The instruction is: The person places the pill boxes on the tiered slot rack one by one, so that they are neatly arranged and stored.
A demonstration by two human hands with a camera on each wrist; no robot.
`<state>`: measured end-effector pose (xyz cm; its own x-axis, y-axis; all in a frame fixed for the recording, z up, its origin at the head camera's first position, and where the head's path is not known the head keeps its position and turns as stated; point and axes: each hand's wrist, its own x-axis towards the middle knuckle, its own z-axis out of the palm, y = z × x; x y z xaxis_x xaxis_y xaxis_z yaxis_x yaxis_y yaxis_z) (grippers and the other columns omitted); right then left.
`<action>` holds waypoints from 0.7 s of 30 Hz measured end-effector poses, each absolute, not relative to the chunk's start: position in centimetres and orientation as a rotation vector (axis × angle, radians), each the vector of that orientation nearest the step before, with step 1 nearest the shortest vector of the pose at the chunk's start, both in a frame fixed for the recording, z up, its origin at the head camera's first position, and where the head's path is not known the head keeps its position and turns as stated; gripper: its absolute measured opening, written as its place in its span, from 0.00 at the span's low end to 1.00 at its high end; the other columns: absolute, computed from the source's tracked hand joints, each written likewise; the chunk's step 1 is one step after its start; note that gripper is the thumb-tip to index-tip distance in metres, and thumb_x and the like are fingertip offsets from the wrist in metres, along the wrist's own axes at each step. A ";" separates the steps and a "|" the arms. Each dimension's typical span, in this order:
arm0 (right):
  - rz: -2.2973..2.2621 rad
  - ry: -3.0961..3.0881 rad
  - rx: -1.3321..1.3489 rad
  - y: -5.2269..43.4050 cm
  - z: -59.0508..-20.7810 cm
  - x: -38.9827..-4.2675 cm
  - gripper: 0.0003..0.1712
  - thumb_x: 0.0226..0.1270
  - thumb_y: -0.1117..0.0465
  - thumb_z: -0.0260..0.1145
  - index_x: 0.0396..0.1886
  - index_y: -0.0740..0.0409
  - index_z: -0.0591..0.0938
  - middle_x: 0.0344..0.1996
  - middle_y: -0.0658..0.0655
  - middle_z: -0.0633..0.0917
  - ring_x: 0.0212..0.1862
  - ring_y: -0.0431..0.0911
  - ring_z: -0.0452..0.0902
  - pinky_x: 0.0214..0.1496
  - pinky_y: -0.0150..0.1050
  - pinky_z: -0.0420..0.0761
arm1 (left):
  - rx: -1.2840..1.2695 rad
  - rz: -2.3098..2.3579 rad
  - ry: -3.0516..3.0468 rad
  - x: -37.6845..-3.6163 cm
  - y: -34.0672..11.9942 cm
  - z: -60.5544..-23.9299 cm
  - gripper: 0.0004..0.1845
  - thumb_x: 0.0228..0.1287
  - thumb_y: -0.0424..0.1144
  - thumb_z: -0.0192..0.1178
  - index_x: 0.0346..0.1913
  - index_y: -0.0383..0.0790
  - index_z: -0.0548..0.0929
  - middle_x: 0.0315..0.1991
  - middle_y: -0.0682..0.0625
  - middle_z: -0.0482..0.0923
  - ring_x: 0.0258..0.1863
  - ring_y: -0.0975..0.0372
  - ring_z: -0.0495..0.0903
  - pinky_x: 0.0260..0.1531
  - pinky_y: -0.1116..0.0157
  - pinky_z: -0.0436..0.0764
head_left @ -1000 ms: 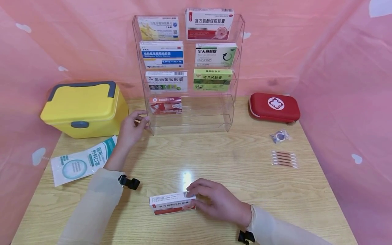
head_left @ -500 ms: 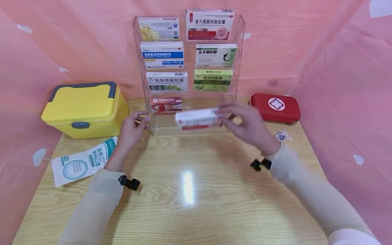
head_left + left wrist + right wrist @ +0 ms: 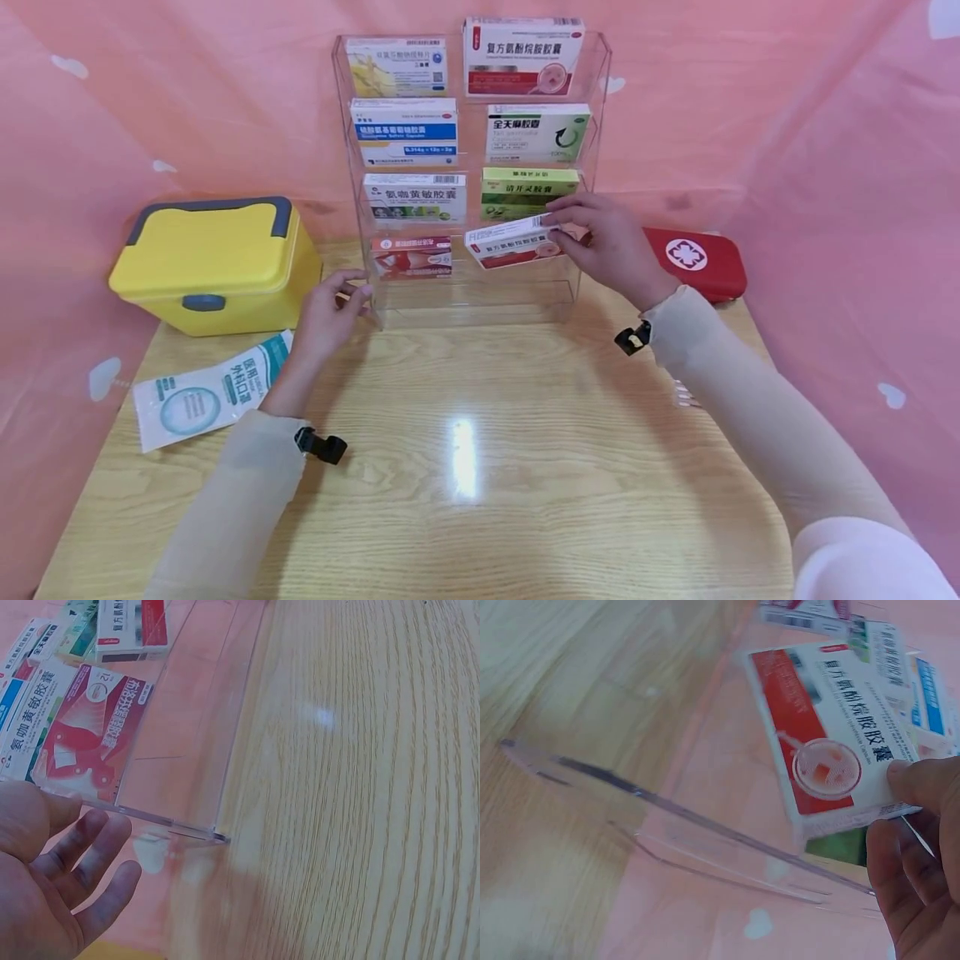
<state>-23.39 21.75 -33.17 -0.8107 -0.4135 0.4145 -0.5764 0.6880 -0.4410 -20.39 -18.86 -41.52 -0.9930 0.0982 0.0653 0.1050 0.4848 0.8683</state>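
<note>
My right hand pinches the right end of a white-and-red medicine box between thumb and fingers. That box is tilted, its left end lower, in front of the fourth row of a clear acrylic display rack. In the right wrist view its printed front faces the camera. At the rack's lower left edge, my left hand holds the side panel with thumb and fingers; the exact contact is partly hidden. A red ibuprofen-type box sits in the fourth row's left place, beneath a green box and a white one.
Higher rows hold several more medicine boxes. A yellow case and a mask packet lie left. On the right, a red first-aid pouch and a swab packet are partly behind my right arm. Pink cloth surrounds the table.
My right hand has lifted the white-and-red medicine box off the front of the table and carried it up to the rack's fourth row. My left hand has stayed at the rack's edge.
</note>
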 end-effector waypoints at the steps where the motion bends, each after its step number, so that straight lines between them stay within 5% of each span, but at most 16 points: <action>1: 0.818 -2.614 0.788 21.8 -33.4 -23.4 0.14 0.63 0.69 0.75 0.49 0.57 0.89 0.56 0.54 0.82 0.55 0.46 0.78 0.43 0.43 0.83 | -0.182 -1.583 -2.701 -20.4 -18.8 -41.5 0.17 0.77 0.42 0.58 0.61 0.38 0.80 0.41 0.42 0.80 0.37 0.46 0.86 0.26 0.67 0.79; 7: 0.802 -2.552 0.829 21.9 -34.1 -23.3 0.14 0.60 0.70 0.76 0.47 0.59 0.89 0.53 0.55 0.82 0.55 0.47 0.78 0.53 0.47 0.81 | -0.157 -1.588 -2.710 -20.5 -18.9 -41.4 0.17 0.77 0.42 0.58 0.62 0.39 0.80 0.40 0.42 0.79 0.37 0.46 0.86 0.26 0.66 0.78; 16: 0.795 -2.614 0.740 22.0 -34.5 -22.7 0.17 0.61 0.69 0.76 0.51 0.60 0.88 0.54 0.56 0.80 0.54 0.48 0.77 0.45 0.50 0.85 | -0.160 -1.595 -2.711 -20.4 -19.1 -41.7 0.17 0.77 0.43 0.58 0.62 0.39 0.80 0.41 0.42 0.79 0.37 0.47 0.86 0.27 0.68 0.79; 21: 0.843 -2.606 0.739 21.4 -34.8 -21.5 0.18 0.63 0.63 0.76 0.53 0.59 0.87 0.59 0.55 0.78 0.53 0.48 0.78 0.45 0.48 0.85 | -0.158 -1.536 -2.726 -20.1 -19.1 -41.7 0.19 0.77 0.45 0.58 0.63 0.39 0.79 0.46 0.42 0.80 0.42 0.48 0.84 0.36 0.58 0.83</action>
